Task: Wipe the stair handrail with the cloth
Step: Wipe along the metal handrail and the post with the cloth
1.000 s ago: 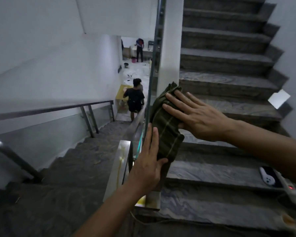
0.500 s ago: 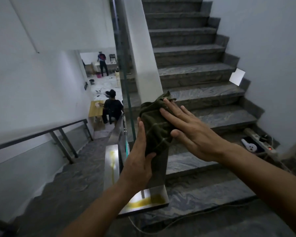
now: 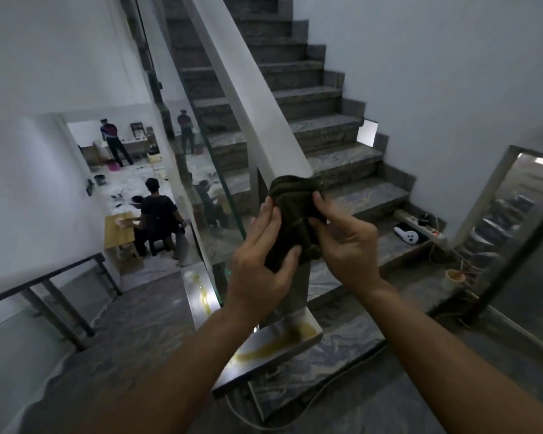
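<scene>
Cloth bunched at rail's lower end

Both your hands grip the dark green checked cloth [image 3: 295, 214]: left hand [image 3: 261, 270] underneath, right hand [image 3: 342, 245] pinching its side. Flatten it around the sloped white stair handrail [image 3: 248, 104], press evenly, wipe upward.

1. We see 2 bare forearms rising from the bottom edge, with no sleeve reaching into view.
2. Our left hand [image 3: 261, 270] wears no glove, ring or watch.
3. Our right hand [image 3: 347, 245] is just as bare, wrist uncovered.
4. Fingernails [image 3: 316, 195] look short and plain.
</scene>
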Demonstrator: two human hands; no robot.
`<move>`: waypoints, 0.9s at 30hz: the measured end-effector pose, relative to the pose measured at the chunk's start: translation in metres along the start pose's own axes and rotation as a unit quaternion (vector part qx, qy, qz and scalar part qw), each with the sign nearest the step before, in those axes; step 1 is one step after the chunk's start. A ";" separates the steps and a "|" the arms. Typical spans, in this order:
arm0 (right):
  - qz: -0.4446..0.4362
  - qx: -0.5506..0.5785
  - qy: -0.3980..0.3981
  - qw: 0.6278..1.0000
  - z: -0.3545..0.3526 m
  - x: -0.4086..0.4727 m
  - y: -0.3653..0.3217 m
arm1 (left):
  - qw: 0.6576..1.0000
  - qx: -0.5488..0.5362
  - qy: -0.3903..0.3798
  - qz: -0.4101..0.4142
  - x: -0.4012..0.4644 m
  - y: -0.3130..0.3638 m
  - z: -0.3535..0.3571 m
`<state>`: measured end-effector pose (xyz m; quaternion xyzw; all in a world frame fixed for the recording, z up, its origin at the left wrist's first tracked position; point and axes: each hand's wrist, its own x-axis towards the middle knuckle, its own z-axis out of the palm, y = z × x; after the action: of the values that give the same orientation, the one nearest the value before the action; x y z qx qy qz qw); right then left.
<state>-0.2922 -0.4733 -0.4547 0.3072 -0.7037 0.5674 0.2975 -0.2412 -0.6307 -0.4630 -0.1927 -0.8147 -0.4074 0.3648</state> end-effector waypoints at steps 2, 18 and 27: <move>0.045 0.019 0.024 0.999 0.002 -0.007 -0.006 | 0.994 -0.045 0.084 -0.050 0.002 0.007 0.008; 0.163 0.010 0.044 0.986 0.008 -0.036 0.019 | 0.985 -0.056 0.084 -0.143 -0.053 -0.022 0.046; 0.327 -0.085 -0.072 0.938 0.013 -0.083 0.056 | 0.957 -0.049 -0.015 -0.287 -0.103 -0.033 0.057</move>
<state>-0.2833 -0.4687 -0.5553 0.0741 -0.8303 0.5480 0.0686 -0.2184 -0.6066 -0.5804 0.0255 -0.8198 -0.5319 0.2106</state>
